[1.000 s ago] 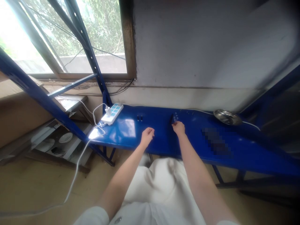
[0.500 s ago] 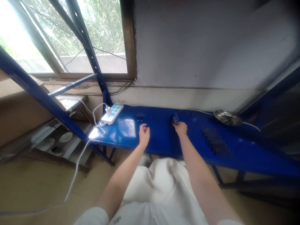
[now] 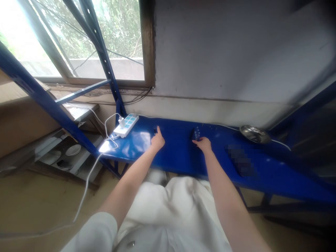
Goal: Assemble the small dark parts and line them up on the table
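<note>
My left hand is over the blue table, its index finger stretched forward and its thumb apart. It is right at the small dark cylindrical pieces, one of which shows beside the fingertips; the hand covers the rest. With thumb and fingers, my right hand pinches the near end of a small dark object with several clear round bumps. That object stands tilted on or just above the table; its exact kind is too blurred to tell.
A white power strip with a plugged-in charger lies at the table's left end. Toward the right are a shiny metal bowl and a blurred-out dark flat object. A blue metal frame rises by the window. Tiny bits lie near the wall.
My left hand has moved forward and left to the small dark pieces, its index finger extending. My right hand keeps its grip on the bumpy object, almost in place. The view has shifted slightly.
</note>
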`<state>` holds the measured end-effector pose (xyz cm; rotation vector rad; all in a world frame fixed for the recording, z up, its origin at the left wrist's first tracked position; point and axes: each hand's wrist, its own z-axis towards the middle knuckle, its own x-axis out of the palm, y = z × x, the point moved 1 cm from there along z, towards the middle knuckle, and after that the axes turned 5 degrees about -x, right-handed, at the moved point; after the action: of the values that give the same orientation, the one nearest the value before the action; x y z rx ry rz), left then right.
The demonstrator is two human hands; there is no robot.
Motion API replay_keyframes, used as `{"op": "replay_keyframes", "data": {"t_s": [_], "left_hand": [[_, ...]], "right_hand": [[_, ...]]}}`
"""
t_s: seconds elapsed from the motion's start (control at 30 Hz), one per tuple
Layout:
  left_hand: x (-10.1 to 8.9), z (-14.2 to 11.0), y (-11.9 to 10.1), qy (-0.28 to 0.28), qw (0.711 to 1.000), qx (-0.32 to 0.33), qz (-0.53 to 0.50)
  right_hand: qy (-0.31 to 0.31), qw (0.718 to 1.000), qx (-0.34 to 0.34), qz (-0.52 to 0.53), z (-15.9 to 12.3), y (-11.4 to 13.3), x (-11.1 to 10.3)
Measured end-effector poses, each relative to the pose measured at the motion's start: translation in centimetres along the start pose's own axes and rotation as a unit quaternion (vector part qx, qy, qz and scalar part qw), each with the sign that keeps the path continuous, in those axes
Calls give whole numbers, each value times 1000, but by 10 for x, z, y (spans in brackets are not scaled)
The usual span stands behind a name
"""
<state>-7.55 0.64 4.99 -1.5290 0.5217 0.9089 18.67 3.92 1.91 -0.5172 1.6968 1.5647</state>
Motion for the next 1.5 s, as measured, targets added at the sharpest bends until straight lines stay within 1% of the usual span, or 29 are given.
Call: {"op": "replay_keyframes", "data": {"t_s": [0.1,0.2,0.27,0.33,0.43,0.5,0.53,0.63,0.7,0.73,0.8,0.87,0.93,1.07,1.17,1.23,1.37,1.5], "left_hand": [[2,8,0,16,999,4,50],[4,15,-2,31,995,7,94],[4,19,-3,41,993,3,115],[3,22,-5,46,991,-2,128],[0,26,-7,27,993,-3,119],[-3,28,-8,18,997,-9,72],[-4,29,-9,24,999,-18,35],[-5,29,-17,81,992,-53,-83],[-5,23,-26,125,972,-66,-190],[-6,19,-32,142,954,-64,-257],[-10,7,-45,165,913,-30,-372],[-18,-7,-55,175,885,7,-431],[-28,-21,-61,179,871,28,-457],[-45,-44,-61,159,861,61,-479],[-55,-56,-59,142,855,66,-495],[-60,-63,-58,131,852,58,-503],[-66,-70,-60,112,854,47,-506],[-68,-70,-62,102,864,43,-490]], "right_hand": [[22,999,27,37,-14,4,-9],[-10,997,30,70,-29,15,-21],[-37,994,15,97,-38,24,-30],[-57,991,-14,120,-45,34,-39],[-77,984,-68,147,-54,48,-49],[-75,979,-94,167,-60,57,-52],[-69,977,-104,175,-62,62,-52],[-42,972,-131,192,-69,75,-46],[-14,971,-136,196,-73,83,-38],[2,972,-131,196,-74,87,-33],[32,972,-113,202,-76,95,-23],[54,967,-102,228,-78,104,-15],[60,955,-110,268,-81,112,-9],[41,928,-137,343,-93,127,-9],[43,904,-141,401,-103,137,-13],[45,894,-149,419,-108,142,-15],[15,893,-180,412,-116,146,-16],[-10,900,-207,384,-120,146,-18]]}}
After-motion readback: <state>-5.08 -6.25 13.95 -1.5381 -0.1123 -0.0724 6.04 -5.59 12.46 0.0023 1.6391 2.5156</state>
